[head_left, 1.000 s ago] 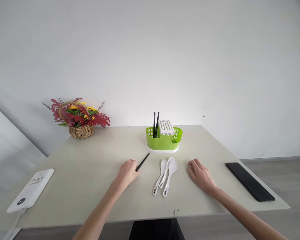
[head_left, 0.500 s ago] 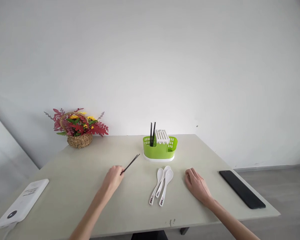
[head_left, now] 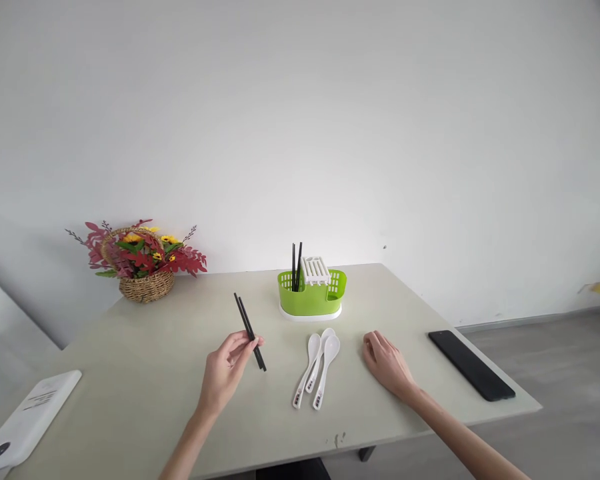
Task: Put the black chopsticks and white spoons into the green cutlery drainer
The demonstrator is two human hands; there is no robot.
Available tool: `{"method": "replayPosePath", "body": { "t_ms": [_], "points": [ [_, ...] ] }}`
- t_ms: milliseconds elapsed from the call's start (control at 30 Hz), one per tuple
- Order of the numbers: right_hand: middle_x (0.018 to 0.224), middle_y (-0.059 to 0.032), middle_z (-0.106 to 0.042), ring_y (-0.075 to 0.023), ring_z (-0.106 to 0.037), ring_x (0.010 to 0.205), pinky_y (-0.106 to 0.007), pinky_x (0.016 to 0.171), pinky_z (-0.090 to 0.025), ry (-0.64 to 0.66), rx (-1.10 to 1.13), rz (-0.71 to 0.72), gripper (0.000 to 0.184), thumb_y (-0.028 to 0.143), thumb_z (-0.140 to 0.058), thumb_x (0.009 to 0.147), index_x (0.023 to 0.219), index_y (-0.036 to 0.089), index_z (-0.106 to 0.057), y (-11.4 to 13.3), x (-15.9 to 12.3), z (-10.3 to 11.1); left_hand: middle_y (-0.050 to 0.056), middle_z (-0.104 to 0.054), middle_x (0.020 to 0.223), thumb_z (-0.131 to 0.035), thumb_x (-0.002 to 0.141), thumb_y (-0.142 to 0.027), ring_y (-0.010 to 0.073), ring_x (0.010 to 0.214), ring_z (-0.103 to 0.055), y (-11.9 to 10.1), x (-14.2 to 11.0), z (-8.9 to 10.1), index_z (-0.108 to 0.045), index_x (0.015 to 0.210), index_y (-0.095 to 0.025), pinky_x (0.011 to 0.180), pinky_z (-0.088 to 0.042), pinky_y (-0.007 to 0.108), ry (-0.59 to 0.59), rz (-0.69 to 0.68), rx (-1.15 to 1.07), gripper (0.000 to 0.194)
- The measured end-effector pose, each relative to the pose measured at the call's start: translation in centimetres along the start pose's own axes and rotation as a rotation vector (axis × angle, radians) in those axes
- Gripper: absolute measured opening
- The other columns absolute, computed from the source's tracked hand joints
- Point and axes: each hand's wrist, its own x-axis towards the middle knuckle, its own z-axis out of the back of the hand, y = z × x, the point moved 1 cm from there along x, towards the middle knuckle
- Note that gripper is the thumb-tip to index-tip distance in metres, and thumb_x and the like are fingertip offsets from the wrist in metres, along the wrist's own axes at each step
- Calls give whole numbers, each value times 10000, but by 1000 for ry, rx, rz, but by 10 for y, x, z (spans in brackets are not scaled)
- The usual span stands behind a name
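Pinched in the fingers of my left hand (head_left: 226, 370) is a pair of black chopsticks (head_left: 245, 320), tilted and held above the table. My right hand (head_left: 387, 363) rests on the table with its fingers curled under, so what they hold, if anything, is hidden. Between my hands lie three white spoons (head_left: 325, 360), bunched together with their handles toward me. Behind the spoons stands a green utensil basket (head_left: 305, 303) on a white base. More black chopsticks (head_left: 297, 267) stand upright in its left compartment, beside a white slotted rack (head_left: 316, 271) at its middle.
A wicker basket (head_left: 147, 287) of red and yellow flowers stands at the back left of the table (head_left: 180, 320). A white device (head_left: 35, 413) lies at the left edge, a black phone (head_left: 470, 365) near the right edge. Behind the table rises a white wall.
My left hand has turned over, swinging the chopsticks from pointing up-right to leaning up-left. The whole view has shifted slightly. My right hand stays in place on the table.
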Motion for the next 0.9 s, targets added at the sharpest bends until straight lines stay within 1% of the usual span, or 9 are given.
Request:
{"method": "replayPosePath", "body": {
  "t_ms": [267, 600, 900],
  "points": [
    [889, -25, -643, -203, -640, 801, -321, 734, -459, -8, 20, -6, 117, 229, -417, 992, 938, 254, -518, 2, 1, 1, 100, -820, 1131, -728, 939, -485, 269, 1056, -793, 15, -3, 0, -757, 1091, -211, 1020, -625, 380, -35, -26, -16, 315],
    [899, -35, -639, -219, -640, 821, -344, 746, -459, 11, 40, -26, 123, 257, -388, 1006, 951, 260, -498, 3, 0, 3, 104, -822, 1112, -708, 948, -492, 272, 1044, -794, 2, -4, -13, -749, 1066, -204, 987, -639, 386, 8, -25, -3, 314],
    [889, -42, -645, -225, -631, 807, -352, 743, -461, 16, 57, -33, 130, 283, -397, 1002, 939, 261, -509, 3, -2, 3, 93, -824, 1107, -696, 952, -496, 279, 1050, -792, 2, -4, -11, -746, 1062, -218, 999, -631, 402, 31, -7, 48, 304]
  ]
}}
